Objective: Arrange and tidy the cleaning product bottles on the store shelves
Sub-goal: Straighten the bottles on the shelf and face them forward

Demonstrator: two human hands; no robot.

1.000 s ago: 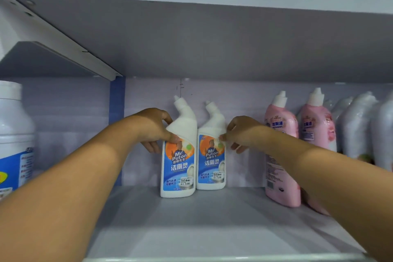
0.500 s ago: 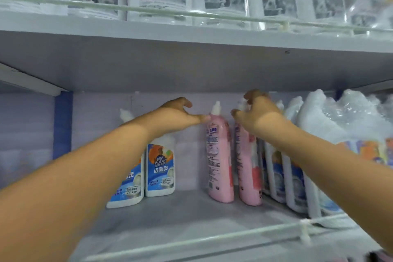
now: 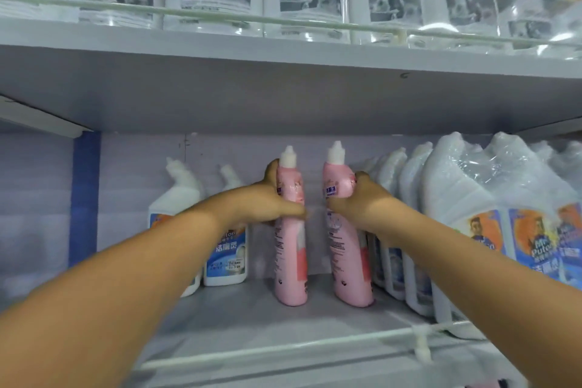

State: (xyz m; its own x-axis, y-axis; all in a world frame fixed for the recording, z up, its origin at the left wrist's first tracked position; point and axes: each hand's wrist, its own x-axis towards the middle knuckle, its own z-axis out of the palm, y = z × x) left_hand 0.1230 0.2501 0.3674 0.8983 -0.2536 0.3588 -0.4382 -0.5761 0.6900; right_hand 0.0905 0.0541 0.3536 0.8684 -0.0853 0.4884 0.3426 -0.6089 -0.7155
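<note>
Left hand (image 3: 267, 198) and right hand (image 3: 359, 201) each grip a pink bottle (image 3: 291, 249), (image 3: 348, 249); tall and narrow-based, a careless shove could tip them.

Head view, close, seemingly upward-tilted.

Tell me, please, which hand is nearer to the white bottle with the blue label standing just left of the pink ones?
Left. The left hand grips the left pink bottle right beside the white bottle; the right hand grips the right pink bottle, farther off.

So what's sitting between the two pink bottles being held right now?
Nothing: in the head view only bare back wall shows between the left pink bottle and the right pink bottle.
</note>
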